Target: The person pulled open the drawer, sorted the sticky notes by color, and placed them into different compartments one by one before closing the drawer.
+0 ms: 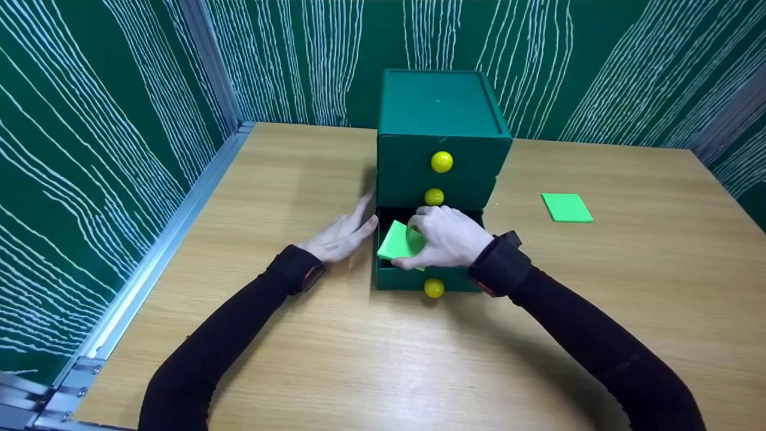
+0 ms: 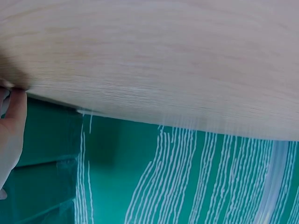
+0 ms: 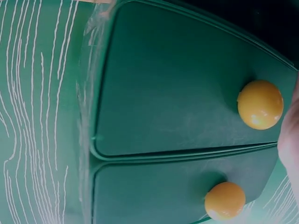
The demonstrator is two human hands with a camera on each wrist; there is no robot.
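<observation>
A green drawer unit (image 1: 443, 105) with yellow knobs stands on the table, its bottom drawer (image 1: 398, 278) pulled out. My right hand (image 1: 449, 239) reaches over that drawer and pinches a bright green sticky note pad (image 1: 395, 240), tilted at the drawer's opening. Part of the pad is hidden behind the fingers. At the left side of the unit, my left hand (image 1: 344, 236) rests with its fingers extended along the wall; in the left wrist view its fingers (image 2: 14, 130) show beside the green side. Only a sliver of the right hand (image 3: 290, 144) enters the right wrist view.
Another green sticky note pad (image 1: 567, 208) lies on the wooden table (image 1: 299, 371) to the right of the unit. The upper drawers, with yellow knobs (image 1: 441, 162), are closed. Green panels (image 1: 287, 60) with white wavy lines and a metal frame (image 1: 179, 233) border the table.
</observation>
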